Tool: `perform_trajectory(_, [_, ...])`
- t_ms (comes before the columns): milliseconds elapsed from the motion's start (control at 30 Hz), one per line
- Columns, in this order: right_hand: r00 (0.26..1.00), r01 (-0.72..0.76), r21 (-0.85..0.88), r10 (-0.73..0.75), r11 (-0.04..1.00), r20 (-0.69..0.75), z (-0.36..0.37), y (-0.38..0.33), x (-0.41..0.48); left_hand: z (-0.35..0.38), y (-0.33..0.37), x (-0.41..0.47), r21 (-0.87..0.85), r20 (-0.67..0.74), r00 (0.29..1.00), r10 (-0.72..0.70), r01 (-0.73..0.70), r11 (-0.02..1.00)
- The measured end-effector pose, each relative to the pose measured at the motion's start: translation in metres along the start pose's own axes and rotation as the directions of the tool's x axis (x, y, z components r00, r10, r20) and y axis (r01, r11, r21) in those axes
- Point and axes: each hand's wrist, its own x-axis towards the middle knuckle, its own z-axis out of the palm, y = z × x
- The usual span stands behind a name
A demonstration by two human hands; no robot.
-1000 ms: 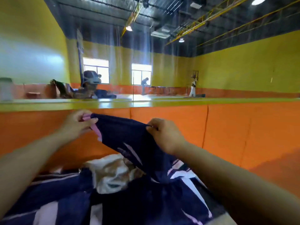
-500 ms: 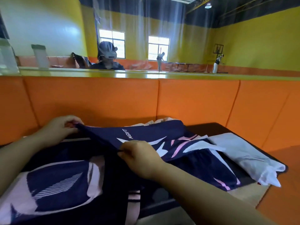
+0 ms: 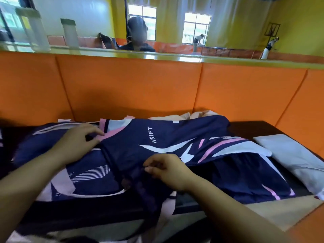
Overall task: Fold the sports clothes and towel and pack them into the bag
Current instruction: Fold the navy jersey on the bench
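Observation:
A navy sports shirt [image 3: 157, 137] with white and pink stripes lies spread across the dark surface. My left hand [image 3: 78, 142] rests on its pink collar edge, fingers lightly bent with the tips on the cloth. My right hand [image 3: 164, 169] pinches the shirt's near edge between thumb and fingers. A second navy and white garment [image 3: 84, 179] lies under it at the left. Navy shorts [image 3: 245, 178] with pink trim lie to the right. A folded pale grey towel [image 3: 289, 155] sits at the far right. No bag is visible.
Orange padded wall panels [image 3: 140, 88] stand right behind the surface, with a mirror [image 3: 175, 23] above showing a person and the yellow hall. A cream cloth [image 3: 175, 117] bunches against the padding. An orange mat [image 3: 312, 225] lies at the lower right.
The shirt came down from being held up in the air and now lies flat. My left hand slid right along the collar; my right hand moved slightly right on the near edge.

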Motion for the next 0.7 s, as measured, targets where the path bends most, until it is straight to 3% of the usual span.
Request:
perform_trajectory(133, [0.982, -0.123, 0.004, 0.122, 0.992, -0.145, -0.013, 0.035, -0.010, 0.032, 0.039, -0.020, 0.010, -0.134, 0.982, 0.136, -0.135, 0.991])
perform_trajectory(300, [0.885, -0.281, 0.091, 0.295, 0.955, -0.359, -0.020, 0.069, -0.028, 0.090, 0.063, -0.053, 0.064, -0.062, 0.950, 0.306, -0.303, 0.951])
perform_trajectory(367, [0.856, -0.343, 0.157, 0.377, 0.926, -0.354, -0.017, 0.079, -0.031, 0.110, 0.058, -0.063, 0.126, 0.019, 0.922, 0.388, -0.387, 0.913])
perform_trajectory(500, [0.846, -0.458, 0.113, 0.471, 0.882, -0.250, -0.006, 0.092, -0.032, 0.118, 0.039, -0.071, 0.189, 0.106, 0.885, 0.453, -0.465, 0.865])
perform_trajectory(700, [0.871, -0.448, 0.111, 0.461, 0.887, -0.171, 0.000, 0.092, -0.022, 0.111, 0.030, -0.070, 0.234, 0.283, 0.867, 0.410, -0.477, 0.847])
